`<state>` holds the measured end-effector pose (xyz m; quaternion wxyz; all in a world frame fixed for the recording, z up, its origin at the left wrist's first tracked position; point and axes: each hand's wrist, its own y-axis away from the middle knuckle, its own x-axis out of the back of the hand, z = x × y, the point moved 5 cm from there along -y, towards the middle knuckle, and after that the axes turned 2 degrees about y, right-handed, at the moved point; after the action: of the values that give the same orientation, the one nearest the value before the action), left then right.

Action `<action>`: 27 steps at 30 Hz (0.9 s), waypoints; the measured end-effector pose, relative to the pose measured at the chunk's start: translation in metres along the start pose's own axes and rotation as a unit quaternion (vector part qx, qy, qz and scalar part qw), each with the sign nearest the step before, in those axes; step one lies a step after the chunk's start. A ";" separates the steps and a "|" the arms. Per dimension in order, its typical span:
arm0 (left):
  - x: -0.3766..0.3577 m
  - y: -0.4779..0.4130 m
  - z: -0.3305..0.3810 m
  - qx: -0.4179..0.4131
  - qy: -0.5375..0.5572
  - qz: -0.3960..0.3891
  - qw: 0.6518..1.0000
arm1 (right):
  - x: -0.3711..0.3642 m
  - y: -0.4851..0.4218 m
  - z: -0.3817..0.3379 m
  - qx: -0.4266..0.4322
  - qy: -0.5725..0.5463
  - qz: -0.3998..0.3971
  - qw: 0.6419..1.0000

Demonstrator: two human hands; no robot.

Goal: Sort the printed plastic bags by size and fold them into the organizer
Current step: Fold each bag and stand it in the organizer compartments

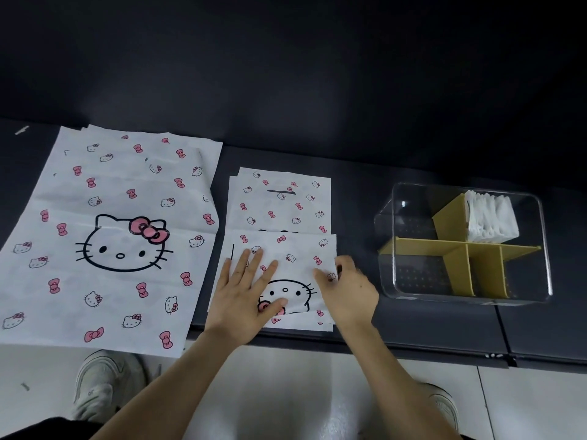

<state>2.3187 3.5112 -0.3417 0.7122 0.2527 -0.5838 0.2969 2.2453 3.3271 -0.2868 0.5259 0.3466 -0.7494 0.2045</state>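
1. The half-folded small bag (pixel 295 252) lies directly under and between both hands. It rests on the stack of small bags (pixel 279 204), which reaches away beyond the fingertips.
2. The left hand (pixel 247 290) is laid flat on the bag's left half with fingers straight and spread. The sheet is pressed down and nothing is gripped.
3. The right hand (pixel 347 290) is set at the bag's right edge with fingers curled. The edge appears to be pinched between thumb and fingers, though the fingertips are partly hidden.
4. As folded, the bag's long axis runs from one hand to the other, with the crease on the side away from the wrists. The next fold is judged to carry the right edge over towards the left hand, so the right hand would act while the left hand anchors.
5. The bag is thin white plastic printed with pink bows and small cat faces. A large cat face is seen upside down near the wrists, partly covered by the left hand.
6. The clear organizer (pixel 540 249) with yellow dividers (pixel 422 244) stands right of the right hand, well apart from the bag. Folded white bags (pixel 490 220) are packed upright in its far right compartment.
7. The stack of large bags (pixel 111 185) is spread flat left of the left hand, overhanging the near edge of the bench (pixel 413 328).
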 end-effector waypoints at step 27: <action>0.000 -0.003 0.001 -0.034 -0.010 -0.041 0.999 | 0.001 0.029 0.017 -0.192 -0.190 -0.189 0.944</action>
<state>2.3206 3.5084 -0.3415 0.7262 0.2549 -0.5897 0.2449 2.2125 3.3354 -0.2899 0.4594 0.4069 -0.7809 -0.1165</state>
